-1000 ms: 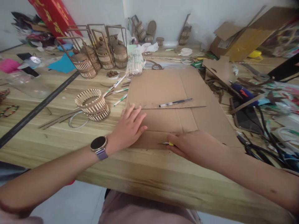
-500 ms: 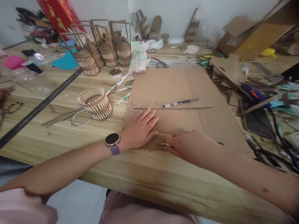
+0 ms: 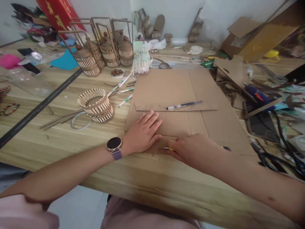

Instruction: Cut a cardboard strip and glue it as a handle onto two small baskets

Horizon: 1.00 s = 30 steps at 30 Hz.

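A large sheet of brown cardboard (image 3: 164, 84) lies flat on the wooden table. My left hand (image 3: 144, 132) is pressed on its near left part with the fingers spread. To the right, my right hand (image 3: 193, 146) is closed around a yellow utility knife (image 3: 171, 149). Its thin blade points left, toward my left thumb, close to the cardboard's near edge; most of the handle is hidden under my palm. A pen (image 3: 184, 105) rests on a narrow cardboard strip (image 3: 152, 107) beyond my fingers.
Left of the cardboard stands an open stick basket (image 3: 95, 105), beside a clear ring (image 3: 81, 121). Several lidded baskets with tall handles (image 3: 109, 52) are at the back left. A glue gun (image 3: 258, 95), pliers (image 3: 267, 157) and scraps crowd the right.
Both hands stay almost in place, the knife still in my right. The view has shifted slightly, so things at the left appear a little farther left.
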{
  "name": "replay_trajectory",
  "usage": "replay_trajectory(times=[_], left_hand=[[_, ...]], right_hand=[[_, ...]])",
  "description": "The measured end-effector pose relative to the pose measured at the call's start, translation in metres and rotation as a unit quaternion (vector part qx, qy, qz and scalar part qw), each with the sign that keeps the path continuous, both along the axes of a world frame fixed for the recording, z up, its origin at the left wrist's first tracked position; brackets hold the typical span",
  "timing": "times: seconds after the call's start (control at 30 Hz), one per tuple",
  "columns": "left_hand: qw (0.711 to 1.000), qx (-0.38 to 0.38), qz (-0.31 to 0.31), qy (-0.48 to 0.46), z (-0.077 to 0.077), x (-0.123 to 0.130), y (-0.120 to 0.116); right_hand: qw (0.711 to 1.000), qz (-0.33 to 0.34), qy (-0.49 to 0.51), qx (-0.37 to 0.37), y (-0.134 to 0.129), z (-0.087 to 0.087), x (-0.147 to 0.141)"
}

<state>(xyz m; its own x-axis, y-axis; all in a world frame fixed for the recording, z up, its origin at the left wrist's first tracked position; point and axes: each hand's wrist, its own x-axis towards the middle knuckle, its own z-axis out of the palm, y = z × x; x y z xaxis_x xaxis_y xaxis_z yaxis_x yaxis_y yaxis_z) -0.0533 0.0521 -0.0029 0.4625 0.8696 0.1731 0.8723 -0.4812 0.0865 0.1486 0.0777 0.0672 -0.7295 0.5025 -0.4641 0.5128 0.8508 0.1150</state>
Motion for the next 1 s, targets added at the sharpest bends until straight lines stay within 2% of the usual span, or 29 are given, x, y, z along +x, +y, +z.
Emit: replay_trajectory(times=[0.3, 0.53, 0.7, 1.0], left_hand=[[1.0, 0.008, 0.002, 0.015, -0.0026, 0.0007, 0.0003], [1.0, -0.005, -0.005, 0.028, -0.0006, 0.0005, 0.0006], [1.0, -0.007, -0.012, 0.026, 0.0006, -0.0004, 0.0003], [1.0, -0.005, -0.014, 0.015, 0.0006, -0.001, 0.0001]], right_hand=[[0.999, 0.026, 0.009, 0.045, -0.0043, -0.001, -0.0036], [0.998, 0.046, 0.024, 0.036, -0.0052, -0.0014, -0.0039], [0.998, 0.05, -0.02, 0.024, -0.0041, 0.0048, -0.0046], [0.998, 0.0, -0.066, -0.002, 0.0014, 0.0044, 0.0031]])
